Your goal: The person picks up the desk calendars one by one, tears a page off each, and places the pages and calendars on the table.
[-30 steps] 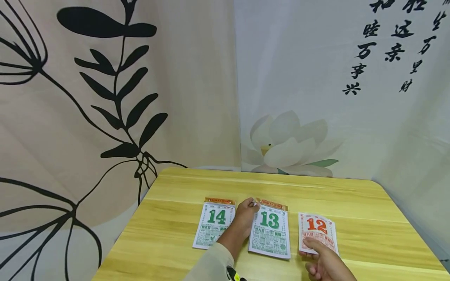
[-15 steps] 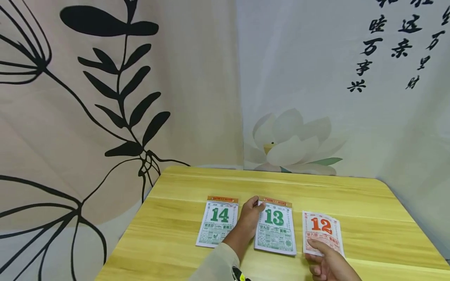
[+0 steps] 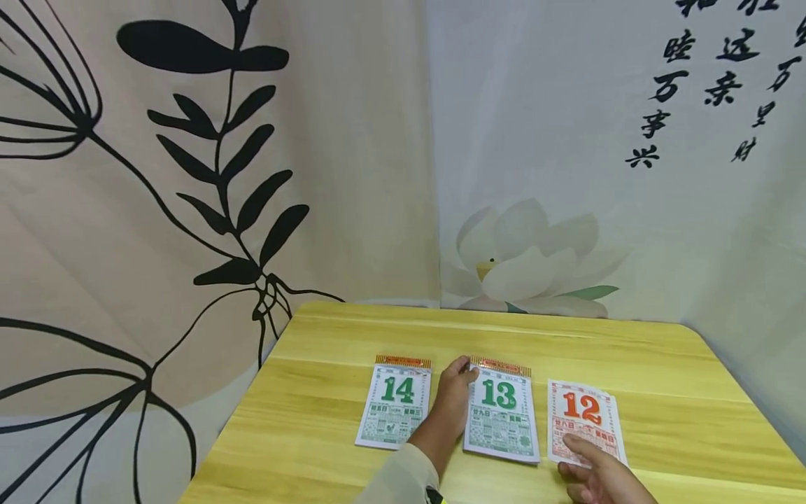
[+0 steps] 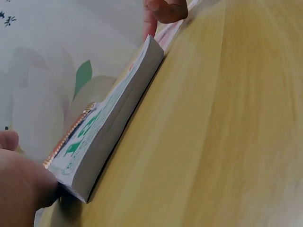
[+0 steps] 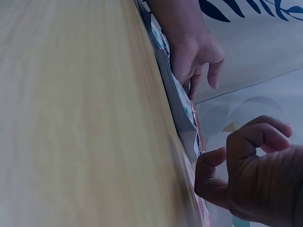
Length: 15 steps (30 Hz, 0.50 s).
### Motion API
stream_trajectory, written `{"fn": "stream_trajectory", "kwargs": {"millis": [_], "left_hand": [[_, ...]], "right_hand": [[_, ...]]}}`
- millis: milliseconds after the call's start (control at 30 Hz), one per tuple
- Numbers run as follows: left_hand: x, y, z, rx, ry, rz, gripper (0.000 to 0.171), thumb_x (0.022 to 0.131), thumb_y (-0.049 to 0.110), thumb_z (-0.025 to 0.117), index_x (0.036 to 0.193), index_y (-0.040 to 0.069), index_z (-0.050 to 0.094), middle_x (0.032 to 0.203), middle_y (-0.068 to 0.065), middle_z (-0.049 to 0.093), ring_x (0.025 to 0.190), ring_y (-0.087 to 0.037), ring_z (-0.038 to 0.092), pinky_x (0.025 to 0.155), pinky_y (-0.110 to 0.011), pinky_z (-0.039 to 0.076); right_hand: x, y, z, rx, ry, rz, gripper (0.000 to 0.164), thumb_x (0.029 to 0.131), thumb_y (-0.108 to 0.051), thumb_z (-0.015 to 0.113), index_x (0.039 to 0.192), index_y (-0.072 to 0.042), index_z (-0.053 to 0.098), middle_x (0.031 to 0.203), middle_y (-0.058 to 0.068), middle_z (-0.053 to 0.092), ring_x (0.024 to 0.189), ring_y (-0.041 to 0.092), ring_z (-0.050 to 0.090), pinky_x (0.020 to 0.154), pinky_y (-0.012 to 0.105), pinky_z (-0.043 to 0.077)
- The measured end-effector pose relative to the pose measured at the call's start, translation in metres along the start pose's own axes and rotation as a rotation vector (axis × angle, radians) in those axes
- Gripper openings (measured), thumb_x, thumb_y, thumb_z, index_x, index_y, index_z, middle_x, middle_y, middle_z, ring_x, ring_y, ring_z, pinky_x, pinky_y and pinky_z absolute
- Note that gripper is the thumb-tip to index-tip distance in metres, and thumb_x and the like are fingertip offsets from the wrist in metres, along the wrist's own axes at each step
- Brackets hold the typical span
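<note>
A thick tear-off calendar pad (image 3: 499, 413) with a green 13 and a red-gold header strip lies in the middle of the table. At its upper left corner my left hand (image 3: 450, 402) grips the edge, thumb on top. In the left wrist view the same pad (image 4: 124, 106) shows its deep white page edge. Right of it lies a loose calendar page (image 3: 582, 413) with a red 12. My right hand (image 3: 598, 476) pinches that page near its lower edge, thumb on the print and the other fingers curled beneath. The right hand's fingers (image 5: 210, 187) are bent close to the tabletop.
Another calendar pad (image 3: 393, 402), marked with a green 14, lies left of the middle pad, partly behind the left forearm. All rest on a yellow wood-grain table (image 3: 302, 392). Behind its far edge hangs a printed cloth backdrop (image 3: 365, 175) with leaves, a lotus and brush writing.
The whole head view has shifted, so the table and pads appear a little further right. My right thumb sits slightly lower on the page; my left hand keeps its grip.
</note>
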<state>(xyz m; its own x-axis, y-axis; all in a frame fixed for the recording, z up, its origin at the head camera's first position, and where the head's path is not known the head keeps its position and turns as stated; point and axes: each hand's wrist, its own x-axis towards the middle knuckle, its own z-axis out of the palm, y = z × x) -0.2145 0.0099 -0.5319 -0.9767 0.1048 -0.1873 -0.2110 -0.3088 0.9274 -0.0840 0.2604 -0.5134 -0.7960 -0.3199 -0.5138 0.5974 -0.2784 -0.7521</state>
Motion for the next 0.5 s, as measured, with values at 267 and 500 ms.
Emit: {"fn": "stream_trajectory", "kwargs": {"millis": [267, 500], "left_hand": [[-0.0020, -0.0077, 0.0061, -0.030, 0.014, 0.011, 0.065, 0.111, 0.013, 0.056, 0.167, -0.008, 0.031, 0.179, -0.031, 0.020, 0.168, -0.050, 0.014, 0.138, -0.058, 0.017], [-0.0049, -0.0100, 0.0080, -0.049, 0.028, 0.033, 0.070, 0.109, 0.014, 0.058, 0.168, -0.008, 0.028, 0.179, -0.032, 0.016, 0.168, -0.050, 0.012, 0.138, -0.058, 0.016]], "right_hand": [[-0.0037, -0.0012, -0.0008, 0.015, 0.012, 0.015, 0.021, 0.113, -0.040, 0.057, 0.109, -0.023, 0.069, 0.093, -0.002, 0.072, 0.056, 0.002, 0.058, 0.051, 0.012, 0.048], [-0.0046, -0.0011, -0.0005, -0.005, 0.007, 0.015, 0.021, 0.114, -0.044, 0.054, 0.111, -0.024, 0.059, 0.092, -0.006, 0.069, 0.055, 0.001, 0.056, 0.051, 0.012, 0.045]]}}
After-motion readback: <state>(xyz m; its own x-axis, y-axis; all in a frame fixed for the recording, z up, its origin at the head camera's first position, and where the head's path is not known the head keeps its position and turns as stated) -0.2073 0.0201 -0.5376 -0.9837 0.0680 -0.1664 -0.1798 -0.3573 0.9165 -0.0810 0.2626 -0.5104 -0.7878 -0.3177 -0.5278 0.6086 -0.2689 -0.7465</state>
